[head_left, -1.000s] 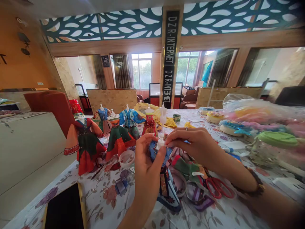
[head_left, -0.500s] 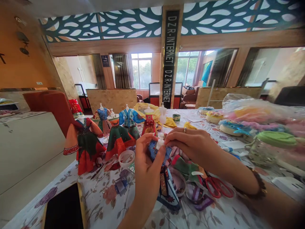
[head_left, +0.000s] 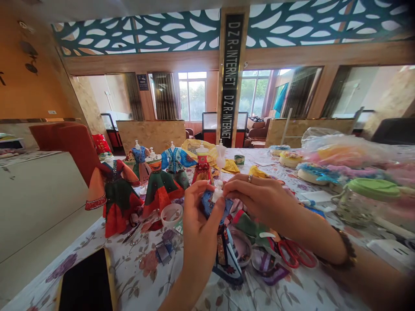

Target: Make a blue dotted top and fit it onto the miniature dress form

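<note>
My left hand (head_left: 201, 224) is closed around a miniature dress form wearing a blue patterned dress (head_left: 207, 206), with its thumb over the bodice. The form's white neck and knob (head_left: 218, 190) stick up between my hands. My right hand (head_left: 259, 192), with a ring and a beaded bracelet, pinches at the shoulder beside that neck; its fingertips are partly hidden, and what lies between them cannot be made out. Below, the long blue and white skirt (head_left: 231, 255) of the dress hangs down to the tablecloth.
Several dressed miniature forms (head_left: 120, 198) stand at the left, beside a small white bowl (head_left: 171, 214). A phone (head_left: 86, 280) lies in front. Red-handled scissors (head_left: 293, 252), purple ribbon (head_left: 270, 268) and fabric scraps (head_left: 253, 226) lie at the right, with a green-lidded jar (head_left: 369, 203) beyond.
</note>
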`<state>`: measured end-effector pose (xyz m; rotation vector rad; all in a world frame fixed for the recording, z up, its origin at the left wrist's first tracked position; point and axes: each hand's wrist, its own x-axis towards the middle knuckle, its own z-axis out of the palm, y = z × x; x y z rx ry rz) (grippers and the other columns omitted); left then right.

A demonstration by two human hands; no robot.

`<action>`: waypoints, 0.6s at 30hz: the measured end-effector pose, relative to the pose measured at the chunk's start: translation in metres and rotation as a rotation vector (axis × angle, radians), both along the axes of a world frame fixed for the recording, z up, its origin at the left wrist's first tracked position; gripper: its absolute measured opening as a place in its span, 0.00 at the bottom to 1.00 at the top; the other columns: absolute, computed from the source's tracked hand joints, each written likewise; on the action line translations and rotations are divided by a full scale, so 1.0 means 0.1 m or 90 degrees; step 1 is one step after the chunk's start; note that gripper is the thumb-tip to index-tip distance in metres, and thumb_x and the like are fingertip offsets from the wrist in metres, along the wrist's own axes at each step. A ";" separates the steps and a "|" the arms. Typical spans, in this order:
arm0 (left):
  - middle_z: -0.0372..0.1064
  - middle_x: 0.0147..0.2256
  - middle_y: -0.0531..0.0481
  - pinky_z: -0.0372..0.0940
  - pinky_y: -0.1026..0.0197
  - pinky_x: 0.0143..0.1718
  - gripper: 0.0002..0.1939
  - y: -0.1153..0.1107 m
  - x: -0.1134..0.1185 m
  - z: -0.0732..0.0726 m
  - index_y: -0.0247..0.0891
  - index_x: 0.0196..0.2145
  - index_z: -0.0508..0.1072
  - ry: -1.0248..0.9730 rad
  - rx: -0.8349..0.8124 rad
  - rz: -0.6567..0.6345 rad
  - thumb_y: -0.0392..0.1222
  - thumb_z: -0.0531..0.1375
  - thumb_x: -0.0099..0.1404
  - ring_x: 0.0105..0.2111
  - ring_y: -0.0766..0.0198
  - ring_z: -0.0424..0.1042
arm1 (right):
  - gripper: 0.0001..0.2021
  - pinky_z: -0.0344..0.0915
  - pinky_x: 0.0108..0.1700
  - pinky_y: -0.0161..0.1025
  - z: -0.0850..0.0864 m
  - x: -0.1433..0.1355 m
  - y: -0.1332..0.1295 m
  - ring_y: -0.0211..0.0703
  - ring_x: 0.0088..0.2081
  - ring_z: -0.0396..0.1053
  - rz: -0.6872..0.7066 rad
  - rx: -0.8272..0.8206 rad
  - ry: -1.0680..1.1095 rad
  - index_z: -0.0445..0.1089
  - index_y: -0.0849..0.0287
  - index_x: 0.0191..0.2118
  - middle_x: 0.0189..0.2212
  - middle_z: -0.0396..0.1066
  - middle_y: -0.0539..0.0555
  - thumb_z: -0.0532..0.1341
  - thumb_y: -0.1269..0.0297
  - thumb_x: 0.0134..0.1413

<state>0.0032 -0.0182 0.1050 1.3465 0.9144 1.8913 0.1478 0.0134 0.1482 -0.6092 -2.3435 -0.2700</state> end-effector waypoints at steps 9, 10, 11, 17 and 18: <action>0.65 0.39 0.57 0.61 0.70 0.44 0.12 -0.03 -0.02 0.01 0.47 0.41 0.65 -0.003 -0.001 0.009 0.37 0.60 0.60 0.42 0.70 0.66 | 0.07 0.66 0.31 0.29 -0.06 -0.10 0.04 0.35 0.28 0.72 0.009 -0.169 0.250 0.72 0.55 0.30 0.26 0.75 0.46 0.60 0.74 0.55; 0.65 0.39 0.57 0.61 0.70 0.44 0.12 -0.03 -0.02 0.01 0.47 0.41 0.65 -0.005 -0.004 0.005 0.37 0.60 0.60 0.43 0.70 0.66 | 0.07 0.66 0.30 0.29 -0.07 -0.10 0.05 0.35 0.27 0.72 0.011 -0.193 0.257 0.72 0.55 0.30 0.25 0.75 0.45 0.60 0.74 0.54; 0.66 0.40 0.57 0.61 0.70 0.45 0.12 -0.03 -0.02 0.02 0.47 0.42 0.65 -0.006 -0.007 0.002 0.37 0.60 0.60 0.43 0.70 0.66 | 0.07 0.66 0.29 0.29 -0.07 -0.10 0.06 0.35 0.27 0.72 0.017 -0.210 0.262 0.72 0.55 0.31 0.25 0.75 0.45 0.60 0.74 0.54; 0.65 0.40 0.56 0.61 0.69 0.47 0.12 -0.03 -0.03 0.03 0.47 0.41 0.65 -0.004 0.001 0.001 0.36 0.60 0.60 0.44 0.70 0.65 | 0.06 0.66 0.33 0.30 -0.08 -0.09 0.06 0.36 0.30 0.72 0.066 -0.216 0.240 0.71 0.55 0.31 0.28 0.75 0.47 0.59 0.72 0.56; 0.65 0.40 0.56 0.61 0.69 0.47 0.12 -0.03 -0.03 0.02 0.47 0.42 0.65 -0.002 0.003 0.002 0.36 0.60 0.60 0.44 0.70 0.65 | 0.06 0.66 0.33 0.30 -0.08 -0.09 0.06 0.36 0.31 0.72 0.067 -0.208 0.235 0.71 0.55 0.31 0.28 0.75 0.47 0.59 0.71 0.56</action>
